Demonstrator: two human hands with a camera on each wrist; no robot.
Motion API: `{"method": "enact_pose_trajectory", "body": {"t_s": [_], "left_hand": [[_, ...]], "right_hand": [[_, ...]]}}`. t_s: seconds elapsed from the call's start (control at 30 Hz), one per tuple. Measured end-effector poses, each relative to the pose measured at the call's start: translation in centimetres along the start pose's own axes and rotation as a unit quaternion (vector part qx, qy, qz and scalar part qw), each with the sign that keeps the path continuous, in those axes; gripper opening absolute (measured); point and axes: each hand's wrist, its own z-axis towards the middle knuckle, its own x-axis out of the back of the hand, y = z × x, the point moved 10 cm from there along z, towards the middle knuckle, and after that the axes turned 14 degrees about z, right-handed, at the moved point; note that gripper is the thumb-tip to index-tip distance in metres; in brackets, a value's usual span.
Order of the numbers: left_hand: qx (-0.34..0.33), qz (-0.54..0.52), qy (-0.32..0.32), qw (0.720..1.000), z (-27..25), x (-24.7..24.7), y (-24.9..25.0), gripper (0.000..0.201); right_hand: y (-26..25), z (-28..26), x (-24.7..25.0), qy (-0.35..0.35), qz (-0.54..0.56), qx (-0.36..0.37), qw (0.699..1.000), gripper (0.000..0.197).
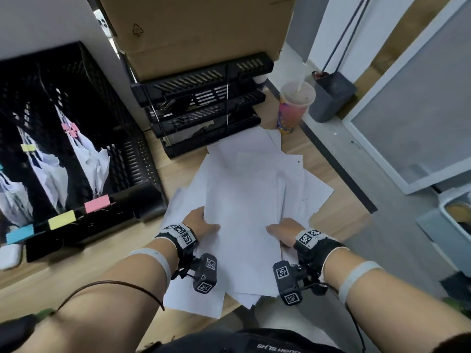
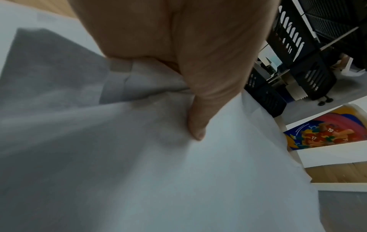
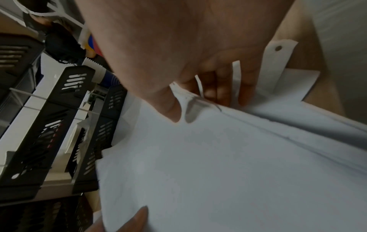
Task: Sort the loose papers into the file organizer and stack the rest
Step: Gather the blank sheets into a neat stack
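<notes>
Here the loose pile of plain white paper sheets [image 1: 254, 189] lies fanned across the pale wood-grain bench [image 1: 96, 261], straight ahead of the person, with its long axis running from the near edge away toward the far side. The left hand [image 1: 201, 224] pinches the left edge of the top sheets, thumb on top and fingers hidden beneath, while the right hand [image 1: 283, 231] grips the right edge the same way; in the right wrist view its fingers [image 3: 218, 87] curl in among several sheet edges. Both hands sit about equally near the pile, one on each flank, well apart from each other. The black perforated plastic file organizer with upright slots [image 1: 76, 159] stands to the left, just beside the pile, its front lip marked with pink, yellow and blue tabs, and already holding crumpled white papers. So the left hand is the nearer one to it, and any lifted sheet would probably need turning on edge to drop into a slot. A black stacked letter tray [image 1: 204, 103] sits at the far end, touching the pile's far sheets. The paper looks thin, limp and slippery, likely to slide or buckle.
</notes>
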Motion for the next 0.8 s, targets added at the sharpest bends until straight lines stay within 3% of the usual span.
{"method": "enact_pose_trajectory", "body": {"t_s": [0.07,0.17,0.33,0.47,0.57,0.7,0.8], "left_hand": [[-0.006,0.009,0.016,1.000,-0.3,0.7,-0.1,0.039],[0.003,0.009,0.042,0.999,-1.3,2.3,-0.9,0.036],[0.018,-0.005,0.090,0.996,-2.9,6.0,-3.2,0.034],[0.023,-0.043,0.124,0.991,-4.8,8.3,-5.0,0.036],[0.001,-0.097,0.149,0.984,-6.2,9.7,-6.2,0.036],[-0.012,-0.166,0.174,0.971,-8.1,11.2,-7.5,0.034],[-0.029,-0.230,0.172,0.957,-9.4,11.4,-8.0,0.034]], "right_hand": [[0.5,-0.1,1.1,0.036,0.044,0.026,0.998,0.019],[2.0,-0.5,2.5,0.090,0.065,0.017,0.994,0.042],[2.4,-0.3,2.8,0.122,0.047,0.000,0.991,0.060],[1.1,-1.0,2.6,0.145,0.030,0.009,0.989,0.063],[-1.0,-0.5,1.1,0.089,0.047,0.037,0.994,0.070],[-5.2,-0.7,-1.9,-0.017,0.229,0.067,0.971,0.075],[-7.7,-1.2,-3.0,-0.032,0.227,0.090,0.969,0.073]]}}
